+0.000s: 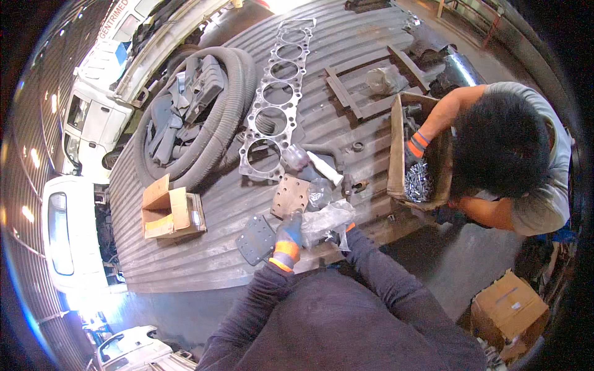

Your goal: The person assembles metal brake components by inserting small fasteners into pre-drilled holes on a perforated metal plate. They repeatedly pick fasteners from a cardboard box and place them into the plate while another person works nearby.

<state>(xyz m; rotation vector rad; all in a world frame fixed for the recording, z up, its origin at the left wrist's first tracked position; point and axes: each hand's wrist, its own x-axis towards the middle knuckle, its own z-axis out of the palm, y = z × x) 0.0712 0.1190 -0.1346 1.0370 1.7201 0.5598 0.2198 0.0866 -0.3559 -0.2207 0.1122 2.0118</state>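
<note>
A crumpled clear plastic bag [322,222] is between my two hands. My left hand [289,238], in a grey-blue glove with an orange cuff, is closed at the bag's left edge; its fingertips are partly hidden. My right hand [339,235] grips the bag from the right, mostly covered by the plastic. Just beyond my left hand lies a tan brake lining [290,196] with rivet holes. A dark grey brake lining [256,240] rests to the left of that hand. Another small clear bag [319,193] sits behind the one I hold.
On the corrugated metal surface [216,260] are an open cardboard box [171,210], a coiled hose [244,93], a long head gasket [263,120] and a white tube [325,168]. At right, another person [501,136] reaches into a box [396,167] of small metal parts.
</note>
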